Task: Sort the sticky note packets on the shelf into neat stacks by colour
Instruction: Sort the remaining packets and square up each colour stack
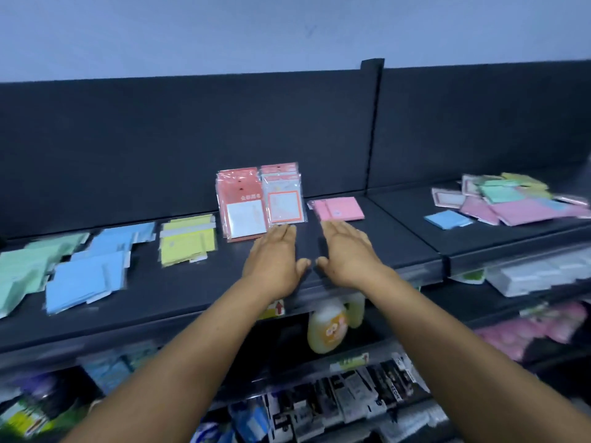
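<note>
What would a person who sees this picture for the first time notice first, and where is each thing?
Two open hands, the left hand and the right hand, lie flat side by side on the middle of the dark shelf. Just behind them stand the red packets, upright against the back panel. Far right lies a jumbled heap of mixed packets, while green, blue and yellow groups lie to the left.

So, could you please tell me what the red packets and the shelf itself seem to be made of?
The red packets look like printed card and paper in clear glossy plastic sleeves: pale glare runs along their edges. The shelf looks like dark, matt painted metal, flat and thin-edged, though laminate board cannot be excluded.
</note>
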